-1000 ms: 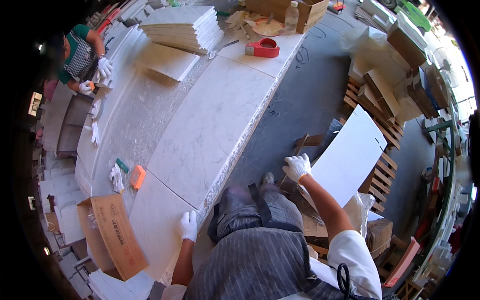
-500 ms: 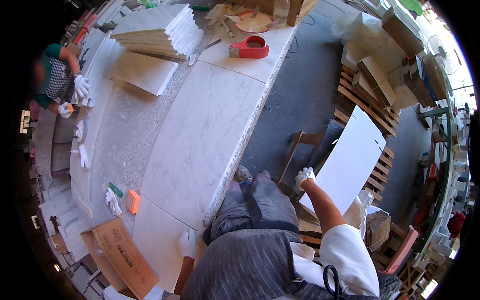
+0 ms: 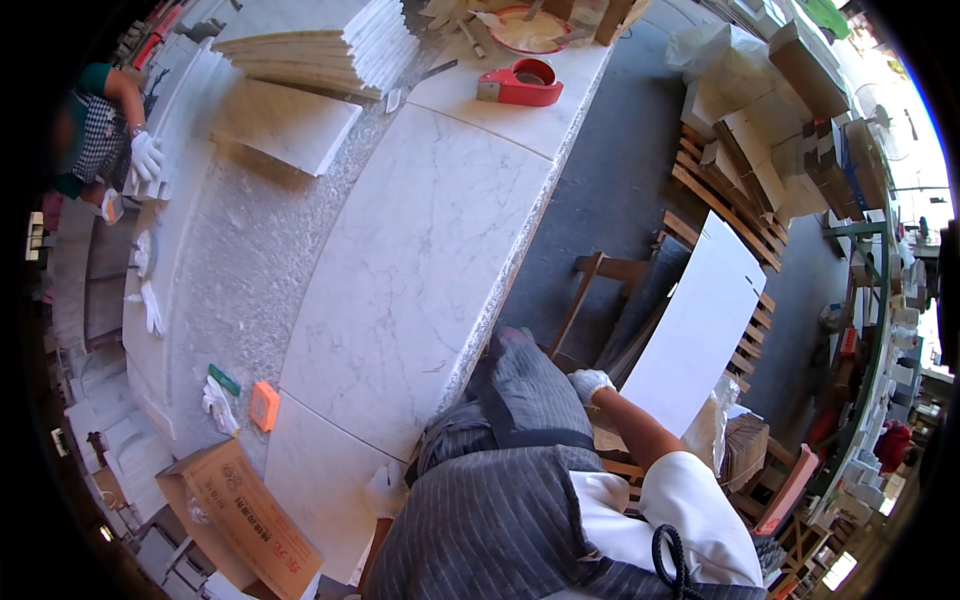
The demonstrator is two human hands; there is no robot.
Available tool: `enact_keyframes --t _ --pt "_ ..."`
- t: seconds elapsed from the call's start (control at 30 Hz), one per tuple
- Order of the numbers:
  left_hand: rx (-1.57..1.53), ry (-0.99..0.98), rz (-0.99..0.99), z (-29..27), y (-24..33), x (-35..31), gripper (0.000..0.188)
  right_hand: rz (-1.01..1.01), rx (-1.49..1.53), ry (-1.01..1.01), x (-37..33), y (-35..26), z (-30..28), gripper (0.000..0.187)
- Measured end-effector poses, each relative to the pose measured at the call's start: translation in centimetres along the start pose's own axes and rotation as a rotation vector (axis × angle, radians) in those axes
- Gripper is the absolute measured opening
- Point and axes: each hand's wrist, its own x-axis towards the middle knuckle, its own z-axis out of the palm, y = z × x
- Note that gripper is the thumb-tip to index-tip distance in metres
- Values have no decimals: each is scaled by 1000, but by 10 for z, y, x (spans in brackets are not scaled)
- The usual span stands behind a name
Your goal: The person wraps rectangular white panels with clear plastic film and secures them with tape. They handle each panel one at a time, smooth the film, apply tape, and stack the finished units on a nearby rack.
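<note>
At the far left, beyond the rough grey bench top [image 3: 235, 235], one co-worker [image 3: 98, 130], two gloved hands [image 3: 146, 158] in view, with a small orange piece [image 3: 117, 207] in the lower one. Just right of there, two loose white gloves [image 3: 152, 308], one above the other along the bench's far ledge. Farther right, one more glove [image 3: 218, 405], one green block [image 3: 223, 379] and one orange block [image 3: 264, 405], all close together; below, one open cardboard box [image 3: 245, 520], tilted. Up top, one stack of pale slabs [image 3: 380, 45], too tightly layered to count, and one single slab [image 3: 290, 125] just in front.

Toward the middle, three veined slabs end to end along the near bench edge: lowest slab [image 3: 320, 450], middle slab [image 3: 400, 280], upper slab [image 3: 500, 115]. On the lowest slab, close to its outer edge, the left hand [image 3: 384, 490], gloved, unclenched, nothing visible in its grasp. On the upper slab, one red tape dispenser [image 3: 520, 82], near one red-rimmed dish [image 3: 530, 30].

Past the bench edge, the right hand [image 3: 590, 385], gloved, fingers bent and partly hidden; cannot tell if clenched or grasping anything. Just right of that hand and reaching above, one large white sheet [image 3: 695, 315], sloping, lower left edge beside the forearm. Behind, slatted wooden pallets [image 3: 757, 338] and several cardboard cartons [image 3: 808, 75], too overlapped to count.
</note>
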Motion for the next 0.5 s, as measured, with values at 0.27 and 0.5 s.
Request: enact_keyframes --t 0.27,0.5 --pt "-267 -191 -166 -4 -13 6 23 -101 578 603 -5 -21 -114 28" --pt "-704 -313 -200 -22 -32 67 36 -456 937 895 -6 -118 -265 20"
